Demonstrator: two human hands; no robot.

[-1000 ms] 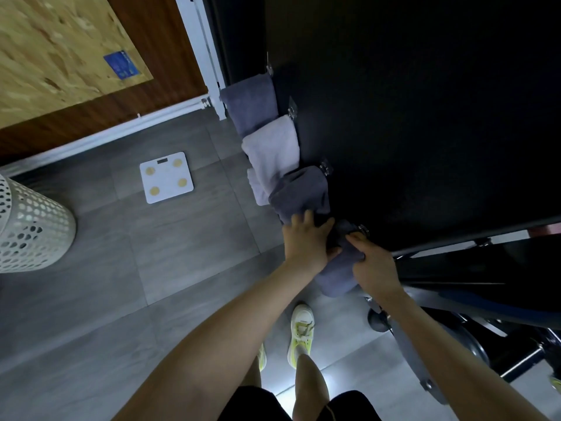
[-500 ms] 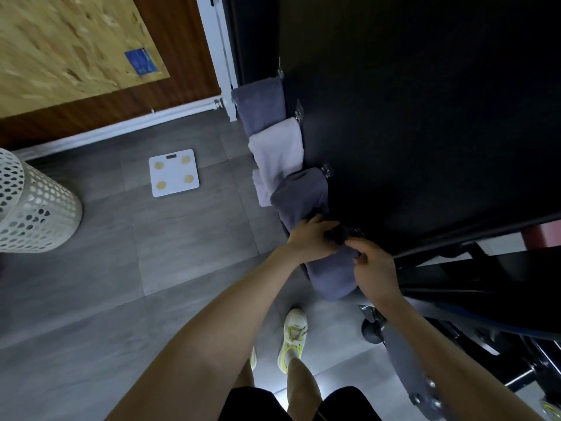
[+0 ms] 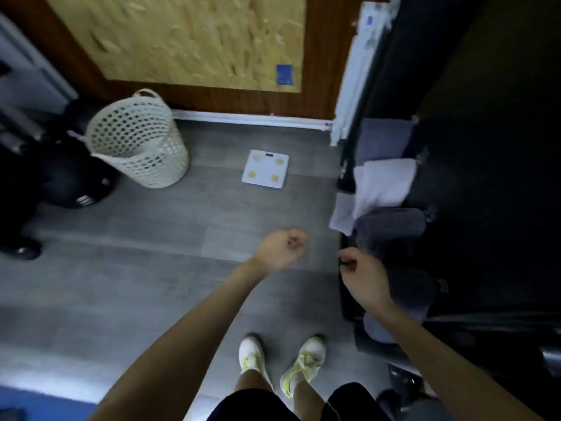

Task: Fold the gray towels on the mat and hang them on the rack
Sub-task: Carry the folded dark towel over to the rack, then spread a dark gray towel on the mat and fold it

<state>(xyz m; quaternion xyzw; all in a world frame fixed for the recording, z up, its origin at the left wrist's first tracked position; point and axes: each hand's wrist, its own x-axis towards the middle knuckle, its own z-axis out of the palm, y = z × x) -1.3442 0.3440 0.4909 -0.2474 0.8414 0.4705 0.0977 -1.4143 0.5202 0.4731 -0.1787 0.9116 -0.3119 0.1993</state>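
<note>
Our left hand hangs loosely curled and holds nothing. Our right hand is curled too. The blur does not let us tell whether it pinches cloth. The gray towels hang on the rack just beyond the right hand, and the nearest towel is partly behind it. They look soft, light and limp, so we would take one by two corners. The rack bars are lost in darkness. A blue strip far behind the left hand may be the mat.
</note>
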